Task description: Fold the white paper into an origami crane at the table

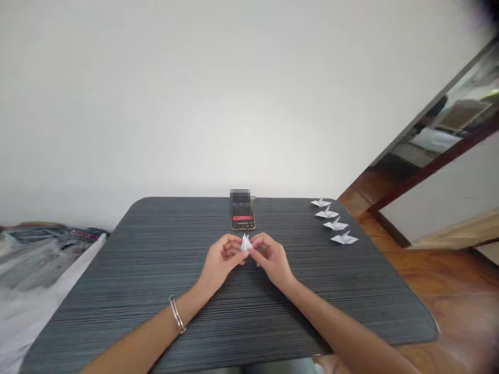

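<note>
Between my fingertips, a small white folded paper [246, 243] with pointed tips facing up is held over the dark table [163, 249]. My left hand [224, 255] pinches its left side, thumb near the lower edge. On the opposite side my right hand [271, 255] grips it between thumb and fingers. Part of the paper is covered by my fingertips. Just beyond my hands a phone [242, 213] leans upright, its screen partly blurred. Along the table's right side several white paper cranes [344, 238] stand in a row.
A white wall [234, 104] rises behind the table. To the left lies a bed or pile with grey and white cloth [42, 270]. At the right are a wooden floor [448, 291] and a mirror-like panel [440, 130].
</note>
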Demonstrator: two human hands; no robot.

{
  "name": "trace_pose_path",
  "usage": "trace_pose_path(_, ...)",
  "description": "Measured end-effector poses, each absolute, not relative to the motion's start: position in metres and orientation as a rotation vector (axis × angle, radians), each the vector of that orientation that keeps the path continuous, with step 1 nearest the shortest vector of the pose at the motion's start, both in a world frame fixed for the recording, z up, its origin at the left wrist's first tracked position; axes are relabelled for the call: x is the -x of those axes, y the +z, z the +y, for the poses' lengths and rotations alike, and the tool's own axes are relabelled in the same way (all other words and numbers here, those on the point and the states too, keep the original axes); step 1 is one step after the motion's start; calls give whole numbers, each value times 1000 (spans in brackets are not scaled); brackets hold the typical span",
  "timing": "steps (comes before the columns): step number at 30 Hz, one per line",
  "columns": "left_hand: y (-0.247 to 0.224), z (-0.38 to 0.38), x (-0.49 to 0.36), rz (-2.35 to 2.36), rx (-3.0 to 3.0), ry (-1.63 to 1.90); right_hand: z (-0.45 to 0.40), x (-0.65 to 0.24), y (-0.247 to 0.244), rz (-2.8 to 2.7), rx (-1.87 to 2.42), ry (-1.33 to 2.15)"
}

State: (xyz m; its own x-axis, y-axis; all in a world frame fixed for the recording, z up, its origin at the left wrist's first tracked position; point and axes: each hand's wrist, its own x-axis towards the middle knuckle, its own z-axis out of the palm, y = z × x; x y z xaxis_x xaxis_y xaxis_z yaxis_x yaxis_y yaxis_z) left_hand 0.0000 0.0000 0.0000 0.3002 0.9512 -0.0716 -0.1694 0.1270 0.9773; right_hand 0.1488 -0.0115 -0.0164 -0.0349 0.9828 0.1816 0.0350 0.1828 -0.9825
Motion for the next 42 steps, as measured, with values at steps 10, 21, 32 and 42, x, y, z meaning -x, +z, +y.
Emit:
trace_pose_path(10, -1, -3, -1, 906, -1151, 1101, -12, -145, -17, -1127, 1013, 1248)
trace_pose_path(21, -3, -3, 0, 902, -1237, 1108, -11, -143, -19, -1074, 895, 1314)
trace_pose_path(32, 8, -3, -1, 886, -1033, 1083, -13, -143, -22, -1151, 898, 1291)
trace_pose_path(42, 6, 0, 0, 913, -1055, 1022, -12, -144, -18, -1133, 795, 1295)
